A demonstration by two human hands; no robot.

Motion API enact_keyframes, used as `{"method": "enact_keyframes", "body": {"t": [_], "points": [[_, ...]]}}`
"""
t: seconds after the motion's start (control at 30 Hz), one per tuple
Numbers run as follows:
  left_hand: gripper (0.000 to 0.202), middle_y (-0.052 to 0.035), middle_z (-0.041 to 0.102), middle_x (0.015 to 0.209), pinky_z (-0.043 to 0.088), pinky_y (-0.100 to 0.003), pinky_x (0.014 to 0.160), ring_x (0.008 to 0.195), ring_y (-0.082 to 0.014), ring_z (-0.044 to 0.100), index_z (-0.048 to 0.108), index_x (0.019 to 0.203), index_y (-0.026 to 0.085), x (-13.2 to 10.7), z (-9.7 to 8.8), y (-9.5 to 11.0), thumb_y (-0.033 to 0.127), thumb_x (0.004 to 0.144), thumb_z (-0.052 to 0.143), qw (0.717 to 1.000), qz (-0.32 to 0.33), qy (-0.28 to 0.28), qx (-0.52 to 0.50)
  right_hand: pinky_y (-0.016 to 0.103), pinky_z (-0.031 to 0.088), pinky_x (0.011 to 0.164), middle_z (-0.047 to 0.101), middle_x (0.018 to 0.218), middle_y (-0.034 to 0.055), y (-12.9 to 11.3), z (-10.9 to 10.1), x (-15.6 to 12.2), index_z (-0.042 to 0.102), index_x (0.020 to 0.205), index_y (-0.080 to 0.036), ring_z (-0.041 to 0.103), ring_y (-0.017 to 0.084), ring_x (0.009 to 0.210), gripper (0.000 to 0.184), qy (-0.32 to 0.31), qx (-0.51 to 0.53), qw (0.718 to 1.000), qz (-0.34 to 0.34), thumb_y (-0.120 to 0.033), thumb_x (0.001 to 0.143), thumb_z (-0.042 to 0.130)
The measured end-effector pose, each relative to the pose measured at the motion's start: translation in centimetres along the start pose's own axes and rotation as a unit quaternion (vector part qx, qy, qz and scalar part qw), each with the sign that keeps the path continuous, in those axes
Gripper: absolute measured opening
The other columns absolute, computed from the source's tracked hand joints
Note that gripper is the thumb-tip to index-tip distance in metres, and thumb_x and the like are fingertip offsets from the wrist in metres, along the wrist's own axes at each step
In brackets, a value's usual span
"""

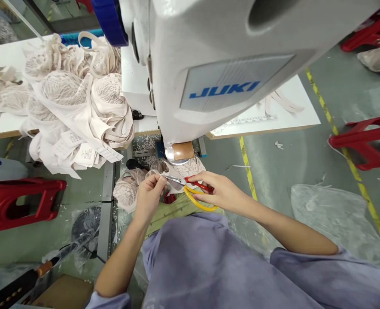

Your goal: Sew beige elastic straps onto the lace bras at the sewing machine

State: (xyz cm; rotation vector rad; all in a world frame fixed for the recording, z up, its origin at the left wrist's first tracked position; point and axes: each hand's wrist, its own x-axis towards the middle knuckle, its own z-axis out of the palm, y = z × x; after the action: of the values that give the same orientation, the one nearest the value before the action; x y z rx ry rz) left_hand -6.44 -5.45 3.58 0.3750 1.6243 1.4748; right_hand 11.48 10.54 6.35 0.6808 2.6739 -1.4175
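My right hand (218,191) grips a pair of scissors (194,191) with one red and one yellow handle loop, its blades pointing left. My left hand (149,195) pinches a piece of beige lace fabric (130,184) right at the blade tips, its fingers closed on the cloth. Both hands are held over my lap, just below the head of a white JUKI sewing machine (222,64). The rest of the lace piece hangs down to the left of my left hand.
A heap of beige lace bras with paper tags (74,107) lies on the white table (3,56) at the left. Red plastic stools stand at the left (19,201) and right (363,141). A yellow floor line (344,150) and clear plastic bags (331,219) lie at the right.
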Motion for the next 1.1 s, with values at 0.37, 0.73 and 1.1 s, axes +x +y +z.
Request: {"method": "enact_keyframes", "body": {"t": [0.37,0.73,1.1], "points": [[0.032,0.0045,0.049,0.059,0.027,-0.018,0.051,0.052,-0.0049,0.033,0.058,0.066,0.016,-0.3,1.0,0.1,0.039,0.084,0.071,0.995,-0.023,0.031,-0.096,0.032,0.051,0.060,0.075,0.103,0.0068,1.5,-2.3,-2.1,0.072,0.114,-0.026,0.064,0.017,0.066,0.031,0.071,-0.027,0.996,0.037,-0.040,0.088,0.064],[0.025,-0.0001,0.060,0.072,0.034,-0.019,0.049,0.053,-0.0065,0.048,0.064,0.091,0.015,-0.5,2.3,3.2,0.039,0.088,0.059,0.983,-0.100,-0.108,-0.106,0.043,0.053,0.092,0.068,0.124,0.0123,1.9,-9.2,3.0,0.063,0.126,-0.024,0.062,0.028,0.112,0.035,0.245,-0.276,0.927,-0.059,-0.042,0.099,0.051],[0.026,-0.0114,0.068,0.100,0.049,-0.043,0.091,0.101,-0.0273,0.062,0.066,0.109,0.023,-1.9,1.1,0.6,0.041,0.091,0.059,0.959,0.136,0.087,0.233,0.028,0.047,0.059,0.068,0.083,0.0064,3.2,-1.6,3.5,0.063,0.095,-0.020,0.063,0.019,0.071,0.026,0.161,-0.038,0.985,-0.054,-0.040,0.099,0.047]]}}
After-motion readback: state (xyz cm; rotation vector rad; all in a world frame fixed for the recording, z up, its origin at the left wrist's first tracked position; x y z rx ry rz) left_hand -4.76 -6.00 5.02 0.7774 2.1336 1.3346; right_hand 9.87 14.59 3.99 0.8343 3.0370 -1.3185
